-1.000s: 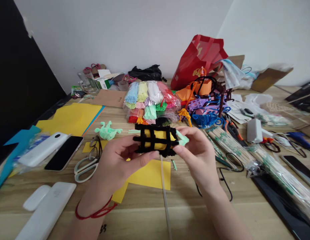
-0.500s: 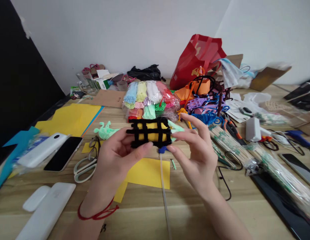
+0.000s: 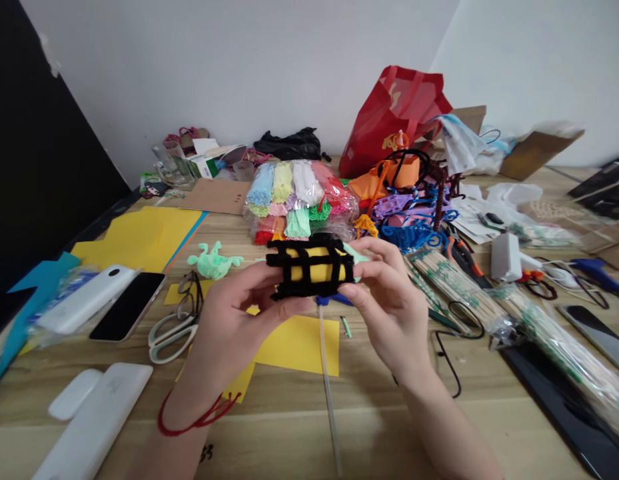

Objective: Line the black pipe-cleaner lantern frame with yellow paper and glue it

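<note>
Between both hands is a small lantern-like cage (image 3: 315, 272) of black pipe cleaners around a yellow paper lining. My left hand (image 3: 252, 300) grips its left end, thumb along the lower edge. The fingers of my right hand (image 3: 389, 300) pinch its right end. Behind the cage, a blue glue gun nozzle (image 3: 322, 301) shows in part, with a clear glue stick (image 3: 329, 387) running toward me. Yellow paper pieces (image 3: 299, 343) lie on the table below. A light green pipe-cleaner figure (image 3: 214, 260) rests beyond my left hand.
White-handled scissors (image 3: 172, 340), glasses (image 3: 189, 297), a phone (image 3: 128, 307) and white cases (image 3: 96, 420) lie to the left. Bagged pipe cleaners (image 3: 299, 200) and a red bag (image 3: 396, 120) stand at the back. Pliers (image 3: 464, 257) and bundled sticks (image 3: 454, 287) are on the right.
The cage has shifted slightly right and tilted, its right end turning in my fingers. My right fingers have closed in farther around that end.
</note>
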